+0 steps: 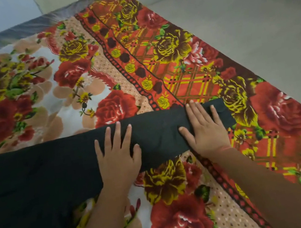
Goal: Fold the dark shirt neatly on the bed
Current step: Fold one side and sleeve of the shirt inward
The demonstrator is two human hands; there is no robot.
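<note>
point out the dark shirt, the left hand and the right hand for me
dark shirt [35,174]: head view, on the broad flat part left of the hands.
left hand [117,155]: head view, on the back of the hand, pressed flat on the shirt.
right hand [208,131]: head view, on the back of the hand, flat on the shirt's narrow end.

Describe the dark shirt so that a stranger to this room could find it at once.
A bed with a bright floral cover fills the view. Across its near part lies the dark shirt, under the left hand and right hand. It alone is plain black.
</note>
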